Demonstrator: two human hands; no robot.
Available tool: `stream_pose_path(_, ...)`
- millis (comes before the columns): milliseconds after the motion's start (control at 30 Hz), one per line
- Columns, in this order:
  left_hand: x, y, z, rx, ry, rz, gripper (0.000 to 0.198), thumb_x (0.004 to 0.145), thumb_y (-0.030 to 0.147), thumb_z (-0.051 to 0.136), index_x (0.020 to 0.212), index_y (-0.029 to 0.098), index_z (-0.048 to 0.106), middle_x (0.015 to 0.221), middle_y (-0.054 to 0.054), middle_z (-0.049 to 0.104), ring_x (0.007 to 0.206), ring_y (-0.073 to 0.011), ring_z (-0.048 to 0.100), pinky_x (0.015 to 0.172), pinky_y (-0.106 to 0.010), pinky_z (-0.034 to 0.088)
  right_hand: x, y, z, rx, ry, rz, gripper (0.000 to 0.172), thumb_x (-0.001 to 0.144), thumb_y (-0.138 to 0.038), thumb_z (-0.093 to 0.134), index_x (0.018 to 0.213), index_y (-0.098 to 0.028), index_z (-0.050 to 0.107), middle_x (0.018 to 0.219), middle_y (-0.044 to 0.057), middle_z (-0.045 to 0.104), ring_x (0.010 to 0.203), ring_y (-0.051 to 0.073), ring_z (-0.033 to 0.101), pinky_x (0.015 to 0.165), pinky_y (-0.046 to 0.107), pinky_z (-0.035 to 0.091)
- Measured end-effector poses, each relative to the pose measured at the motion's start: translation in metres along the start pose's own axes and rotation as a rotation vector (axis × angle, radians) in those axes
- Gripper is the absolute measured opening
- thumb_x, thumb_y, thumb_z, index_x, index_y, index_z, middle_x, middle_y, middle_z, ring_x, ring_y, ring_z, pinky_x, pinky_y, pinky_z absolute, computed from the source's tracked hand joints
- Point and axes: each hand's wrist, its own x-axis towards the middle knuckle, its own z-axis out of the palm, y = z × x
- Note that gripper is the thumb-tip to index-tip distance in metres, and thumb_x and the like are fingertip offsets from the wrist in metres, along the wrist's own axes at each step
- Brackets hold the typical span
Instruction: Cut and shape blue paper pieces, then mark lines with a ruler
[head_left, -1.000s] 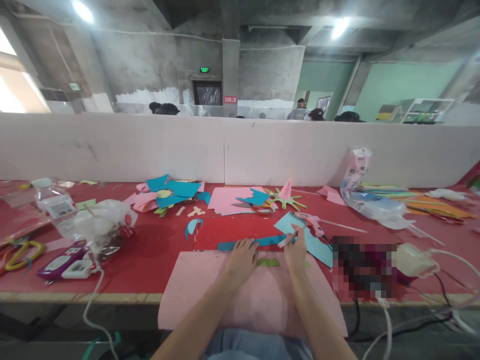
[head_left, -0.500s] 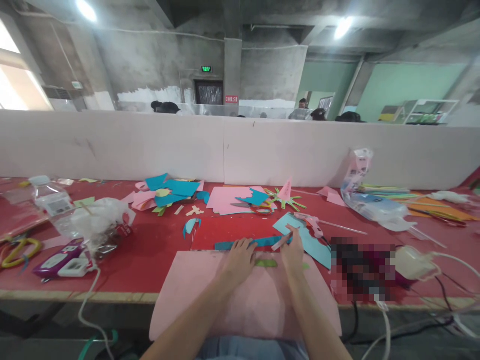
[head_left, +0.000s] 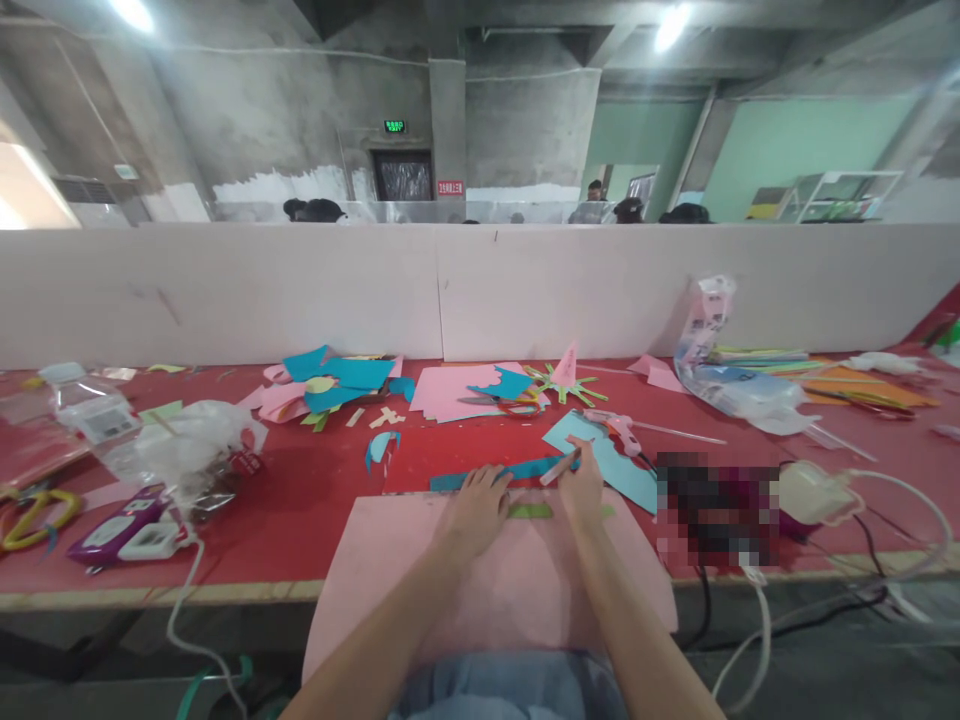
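My left hand point(head_left: 478, 510) lies flat, fingers spread, on a large pink sheet point(head_left: 390, 570) and presses the near edge of a long blue paper strip point(head_left: 495, 472). My right hand point(head_left: 581, 485) is closed around a thin pencil-like stick point(head_left: 559, 468), its tip at the right end of that strip. A small green paper piece point(head_left: 531, 511) lies between my two hands. A sheet of red paper point(head_left: 450, 452) sits under the strip.
A pink glue gun point(head_left: 615, 428) rests on a light blue sheet point(head_left: 600, 455) just beyond my right hand. Scissors point(head_left: 502, 403) lie on pink paper further back. Plastic bags, a bottle point(head_left: 94, 410), paper scraps and cables crowd the red table point(head_left: 300, 500). A white partition point(head_left: 450, 290) closes the back.
The view shifted slightly down and left. Both hands stay at the blue strip; my right hand edged a little along its right end with the stick.
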Motion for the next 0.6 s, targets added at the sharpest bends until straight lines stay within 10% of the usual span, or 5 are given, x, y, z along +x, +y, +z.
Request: stream_pose_path(600, -0.0034, 0.001, -0.0015, 0.032, 0.029, -0.017, 0.038, 0.092, 0.025, 0.04, 0.128, 0.023, 0.052, 0.142, -0.009, 0.042, 0.133, -0.0258, 0.036, 0.111, -0.049, 0.026, 0.0019, -0.003, 0.0029, 0.094, -0.148, -0.126, 0.031, 0.089, -0.032, 0.034, 0.107, -0.018, 0.056, 0.108, 0.011, 0.062, 0.098, 0.022, 0.06, 0.086, 0.038, 0.046)
